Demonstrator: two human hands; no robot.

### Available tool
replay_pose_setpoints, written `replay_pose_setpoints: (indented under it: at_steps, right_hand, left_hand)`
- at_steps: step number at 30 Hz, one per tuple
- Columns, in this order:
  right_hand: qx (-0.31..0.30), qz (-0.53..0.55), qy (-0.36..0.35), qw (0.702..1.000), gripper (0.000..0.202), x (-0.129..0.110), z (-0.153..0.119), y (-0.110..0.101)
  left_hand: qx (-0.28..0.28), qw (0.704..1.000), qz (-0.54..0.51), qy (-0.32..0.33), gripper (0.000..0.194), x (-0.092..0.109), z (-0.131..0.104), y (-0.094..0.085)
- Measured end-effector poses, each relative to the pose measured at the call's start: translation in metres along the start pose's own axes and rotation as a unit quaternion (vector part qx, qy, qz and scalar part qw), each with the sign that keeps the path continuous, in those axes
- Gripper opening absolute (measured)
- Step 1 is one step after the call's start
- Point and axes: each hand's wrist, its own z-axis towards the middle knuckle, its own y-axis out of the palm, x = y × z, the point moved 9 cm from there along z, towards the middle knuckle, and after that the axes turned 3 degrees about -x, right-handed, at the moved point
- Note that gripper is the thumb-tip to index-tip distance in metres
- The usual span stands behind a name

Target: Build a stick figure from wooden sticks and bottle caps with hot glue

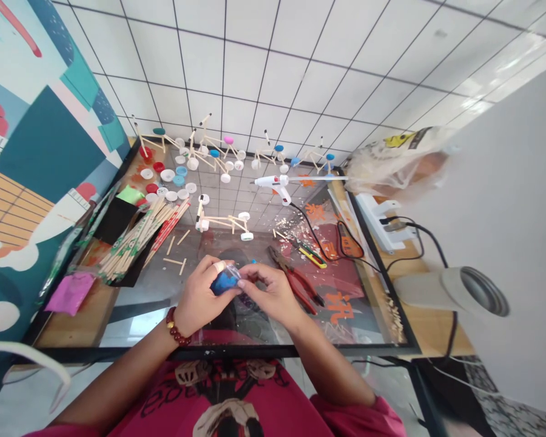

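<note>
Between my hands, above the front of the glass table, is a small blue packet (225,280) with a clear plastic edge. What fills the packet I cannot make out. My left hand (204,285) is closed around its left side. The fingertips of my right hand (270,291) pinch the packet's right edge. Just beyond them stands a small frame of wooden sticks (225,221) with white bottle-cap wheels. Red-handled pliers (298,279) lie to the right of my right hand.
A white glue gun (273,184) with its cord rests at the back, near stick models (213,153) along the wall. Left are chopsticks (134,240), bottle caps (167,175) and a pink packet (71,293). Right are a yellow cutter (313,257), wood scraps and a power strip (382,223).
</note>
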Motion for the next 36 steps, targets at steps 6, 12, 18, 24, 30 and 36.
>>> replay_pose_setpoints:
  at_steps: [6, 12, 18, 24, 30, 36]
  right_hand:
    - [0.009, -0.063, -0.042, 0.997, 0.013, -0.014, 0.001, -0.005]
    - [0.004, -0.026, -0.008, 1.000, 0.016, -0.006, 0.000, -0.001]
    - [0.014, 0.032, 0.017, 0.999, 0.020, 0.005, -0.001, 0.000]
    - [0.007, 0.014, -0.019, 1.000, 0.015, -0.002, -0.001, 0.002]
    - [0.025, 0.002, -0.021, 0.999, 0.015, -0.003, -0.002, 0.000]
    - [-0.001, 0.025, 0.019, 1.000, 0.023, 0.003, 0.000, 0.004]
  left_hand:
    - [-0.039, 0.973, -0.213, -0.085, 0.024, -0.017, 0.000, 0.008]
    - [-0.037, 0.932, -0.321, -0.164, 0.023, -0.035, -0.006, 0.016]
    - [-0.001, 0.973, -0.212, -0.090, 0.020, -0.018, -0.002, 0.000]
    - [-0.038, 0.941, -0.315, -0.114, 0.017, -0.021, 0.001, 0.009]
    - [-0.043, 0.905, -0.381, -0.183, 0.023, -0.031, -0.005, 0.018]
    - [-0.046, 0.900, -0.382, -0.204, 0.021, -0.040, -0.010, 0.022]
